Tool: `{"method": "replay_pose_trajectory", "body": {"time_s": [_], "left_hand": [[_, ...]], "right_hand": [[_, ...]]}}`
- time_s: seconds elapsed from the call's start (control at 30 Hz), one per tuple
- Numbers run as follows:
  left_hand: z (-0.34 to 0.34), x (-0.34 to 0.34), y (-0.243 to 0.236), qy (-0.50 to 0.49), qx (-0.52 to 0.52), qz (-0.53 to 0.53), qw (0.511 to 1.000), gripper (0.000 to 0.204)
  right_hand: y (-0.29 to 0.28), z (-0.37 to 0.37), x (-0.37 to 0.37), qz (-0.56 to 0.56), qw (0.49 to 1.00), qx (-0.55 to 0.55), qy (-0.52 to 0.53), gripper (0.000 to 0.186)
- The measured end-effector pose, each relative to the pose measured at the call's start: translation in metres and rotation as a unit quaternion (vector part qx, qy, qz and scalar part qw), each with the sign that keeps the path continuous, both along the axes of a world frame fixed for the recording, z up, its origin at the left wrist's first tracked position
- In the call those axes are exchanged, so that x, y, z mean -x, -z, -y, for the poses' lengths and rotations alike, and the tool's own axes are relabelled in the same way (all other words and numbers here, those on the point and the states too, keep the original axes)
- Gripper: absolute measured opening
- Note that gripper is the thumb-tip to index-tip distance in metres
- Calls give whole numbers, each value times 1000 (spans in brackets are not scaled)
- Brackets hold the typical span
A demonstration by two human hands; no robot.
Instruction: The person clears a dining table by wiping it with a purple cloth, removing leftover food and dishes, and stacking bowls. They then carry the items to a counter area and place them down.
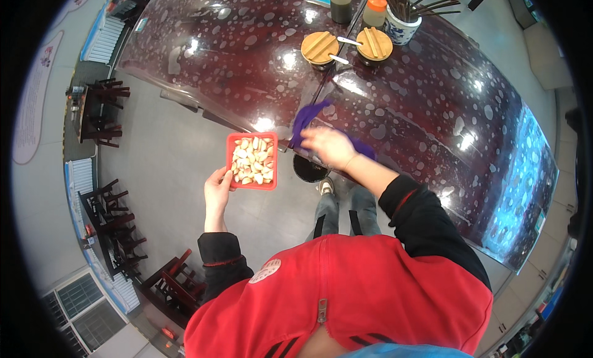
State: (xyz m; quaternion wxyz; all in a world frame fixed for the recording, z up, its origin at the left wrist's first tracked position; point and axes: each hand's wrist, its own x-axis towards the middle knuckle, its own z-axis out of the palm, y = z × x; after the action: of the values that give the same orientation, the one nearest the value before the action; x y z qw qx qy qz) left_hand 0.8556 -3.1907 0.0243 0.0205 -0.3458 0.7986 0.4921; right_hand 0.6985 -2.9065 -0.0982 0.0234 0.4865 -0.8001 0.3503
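My left hand (218,186) grips a red rectangular plastic tray (275,162) by its lower left corner, thumb over the rim. Peeled garlic cloves (252,159) fill the tray, which is held out over the floor, just off the table edge. At the near edge of the table, my right hand (330,146) is on a purple cloth (304,119), its fingers slightly smeared by motion. The cloth spreads out on both sides of the hand, and its middle is hidden beneath it.
The dark red speckled table (426,111) carries two lidded pots (319,47) with white spoons, orange-capped bottles (340,6) and a chopstick holder (401,29). A black bin (309,170) stands on the floor below the table edge. Dark wooden stools (111,219) line the left.
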Motion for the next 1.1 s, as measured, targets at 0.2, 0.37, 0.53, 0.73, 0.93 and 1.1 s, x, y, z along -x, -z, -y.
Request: {"method": "replay_pose_trajectory", "body": {"time_s": [0.2,0.37,0.53,0.73,0.93,1.1], "left_hand": [[5,-8,-2,-40,-20,-22,999,25],[12,-18,-5,-52,-24,-43,997,25],[18,-40,0,-87,-60,-36,994,27],[22,-57,8,-110,-36,-19,993,27],[14,-28,11,-96,-47,-22,994,27],[8,30,23,-10,-44,-37,998,29]], "right_hand": [[-21,32,-88,220,970,-74,-73,21],[-65,28,-30,229,970,11,84,21],[-57,49,89,80,988,77,109,33],[7,124,110,-11,996,-15,83,26],[2,104,-64,139,956,-170,-197,21],[-34,-11,-70,381,911,-139,71,27]]}}
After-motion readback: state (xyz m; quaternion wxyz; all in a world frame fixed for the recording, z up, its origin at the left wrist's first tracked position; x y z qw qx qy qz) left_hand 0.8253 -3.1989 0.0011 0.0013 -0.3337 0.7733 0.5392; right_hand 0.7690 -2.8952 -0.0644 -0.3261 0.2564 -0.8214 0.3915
